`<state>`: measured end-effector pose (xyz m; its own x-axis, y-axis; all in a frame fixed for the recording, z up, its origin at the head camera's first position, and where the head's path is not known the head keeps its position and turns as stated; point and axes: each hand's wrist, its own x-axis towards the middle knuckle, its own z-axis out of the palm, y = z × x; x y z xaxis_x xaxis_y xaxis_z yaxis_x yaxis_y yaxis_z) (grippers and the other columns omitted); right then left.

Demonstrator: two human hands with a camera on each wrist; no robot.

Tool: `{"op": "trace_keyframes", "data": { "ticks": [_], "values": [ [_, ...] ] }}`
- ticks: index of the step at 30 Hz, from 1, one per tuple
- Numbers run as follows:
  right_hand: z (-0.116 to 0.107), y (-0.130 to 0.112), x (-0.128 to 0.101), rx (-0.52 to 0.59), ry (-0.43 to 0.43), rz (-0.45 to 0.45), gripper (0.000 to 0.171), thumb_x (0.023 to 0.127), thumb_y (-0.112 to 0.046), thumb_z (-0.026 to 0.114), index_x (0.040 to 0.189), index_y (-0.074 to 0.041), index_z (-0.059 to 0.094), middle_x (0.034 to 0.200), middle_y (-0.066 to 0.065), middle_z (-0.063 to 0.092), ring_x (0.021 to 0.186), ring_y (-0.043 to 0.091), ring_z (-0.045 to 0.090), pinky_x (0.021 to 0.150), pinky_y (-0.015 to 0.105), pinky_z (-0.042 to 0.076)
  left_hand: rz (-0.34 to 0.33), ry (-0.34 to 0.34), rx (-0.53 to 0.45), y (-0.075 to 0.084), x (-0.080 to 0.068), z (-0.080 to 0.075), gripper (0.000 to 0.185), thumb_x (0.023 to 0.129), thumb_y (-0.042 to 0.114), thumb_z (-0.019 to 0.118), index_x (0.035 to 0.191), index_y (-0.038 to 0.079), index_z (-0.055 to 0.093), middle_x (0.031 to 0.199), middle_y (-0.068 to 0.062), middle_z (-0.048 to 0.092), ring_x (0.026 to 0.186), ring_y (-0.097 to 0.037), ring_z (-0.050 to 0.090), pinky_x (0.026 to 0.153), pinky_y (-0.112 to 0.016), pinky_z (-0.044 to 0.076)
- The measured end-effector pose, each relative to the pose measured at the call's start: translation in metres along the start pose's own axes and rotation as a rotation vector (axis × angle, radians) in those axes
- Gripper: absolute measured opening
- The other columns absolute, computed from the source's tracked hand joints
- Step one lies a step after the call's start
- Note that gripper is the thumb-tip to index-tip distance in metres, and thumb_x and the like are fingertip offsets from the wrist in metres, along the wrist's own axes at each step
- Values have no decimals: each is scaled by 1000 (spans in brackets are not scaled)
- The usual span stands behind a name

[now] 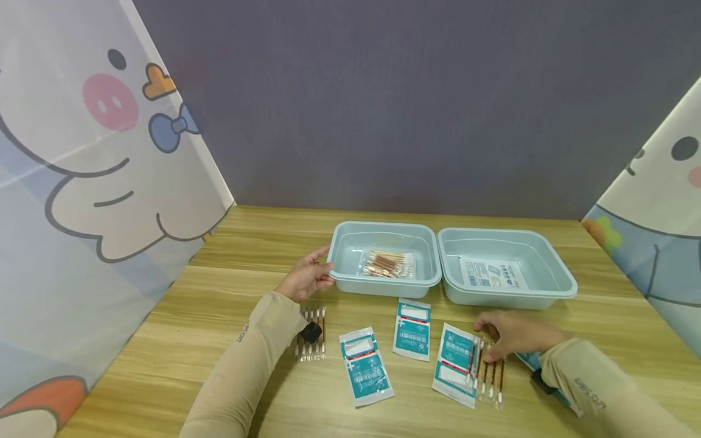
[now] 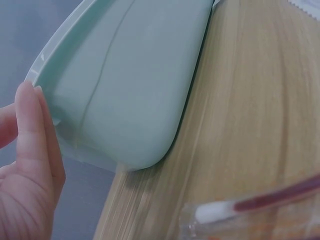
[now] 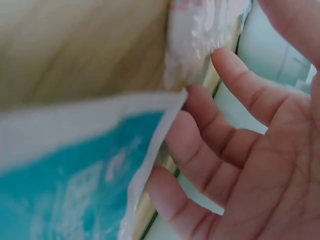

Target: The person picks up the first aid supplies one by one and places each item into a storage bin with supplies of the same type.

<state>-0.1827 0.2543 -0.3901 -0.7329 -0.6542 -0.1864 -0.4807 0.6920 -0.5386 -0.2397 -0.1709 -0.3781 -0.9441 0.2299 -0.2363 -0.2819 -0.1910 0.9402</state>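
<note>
My left hand (image 1: 303, 278) touches the left corner of the left pale blue plastic basin (image 1: 378, 289), its fingertips at the rim in the left wrist view. That basin holds a clear pack of cotton swabs (image 1: 386, 265). Just below this hand, a pack of brown-stemmed cotton swabs (image 1: 322, 331) lies partly under the wrist. My right hand (image 1: 517, 334) is over another pack of brown-stemmed swabs (image 1: 493, 380), fingers slightly bent and thumb apart. Its fingertips are at the pack's edge in the right wrist view. A teal-and-white packet (image 1: 456, 359) lies beside and partly under that pack.
The right basin (image 1: 506, 299) stands close beside the left one, with a printed white packet (image 1: 493, 274) inside. Two more teal-and-white packets, one left (image 1: 366, 368) and one in the middle (image 1: 412, 331), lie on the wooden table (image 1: 181, 340). Another packet (image 1: 564, 398) lies under the right wrist.
</note>
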Motion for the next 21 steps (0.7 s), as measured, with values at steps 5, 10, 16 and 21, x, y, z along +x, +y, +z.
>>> {"op": "trace_keyframes", "data": {
  "ticks": [5,10,16,21],
  "values": [
    [6,-3,5,-77,34,-23,47,64,-28,86,99,-9,61,83,-6,49,74,8,43,60,25,42,3,10,7,0,-1,0,58,99,-4,45,152,7,24,72,-6,57,53,-8,55,52,-15,54],
    [9,-7,9,-56,32,-15,36,66,-23,86,85,-16,57,75,-8,45,67,5,40,54,22,36,1,9,6,0,-1,1,58,99,-4,45,152,7,24,72,-6,57,52,-8,55,52,-15,54],
    [7,-5,10,32,30,-50,26,77,-22,78,75,-18,53,71,-12,44,63,1,40,52,20,35,7,5,7,0,-1,1,58,99,-3,45,152,8,24,72,-6,57,52,-8,55,52,-15,54],
    [5,3,10,196,29,-158,18,87,-13,69,78,-12,54,72,-16,47,64,-2,42,51,18,39,1,7,6,1,-1,0,59,99,-4,45,152,8,24,72,-6,57,52,-8,55,52,-15,54]
  ]
}}
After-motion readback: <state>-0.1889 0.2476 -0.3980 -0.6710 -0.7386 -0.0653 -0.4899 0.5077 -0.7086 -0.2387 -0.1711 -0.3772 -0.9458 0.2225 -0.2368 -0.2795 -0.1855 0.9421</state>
